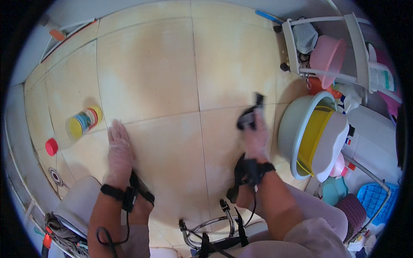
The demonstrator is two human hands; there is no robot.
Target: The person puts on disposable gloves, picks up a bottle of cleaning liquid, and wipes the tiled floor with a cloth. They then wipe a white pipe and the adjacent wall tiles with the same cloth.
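Observation:
My right hand (256,138), in a thin translucent glove, is closed around a dark object (247,119) with a short black end pointing away from me; motion blur hides what it is. My left hand (119,150), gloved too, is held flat over the floor tiles (155,138) with its fingers extended and nothing in it. Left of it is a clear bottle (84,121) with a colourful label, yellow at both ends and tilted, with a red cap (51,146) at its mouth. Both wrists wear black straps with cables.
At right are a pale blue basin (287,129) with a yellow basin (313,138), a white wheeled rack (292,48) holding a pink basin (326,54), and a blue basket (377,200). A floor drain (55,176) and a mop head (64,233) are at left. A chrome-legged stool (209,222) is near my legs.

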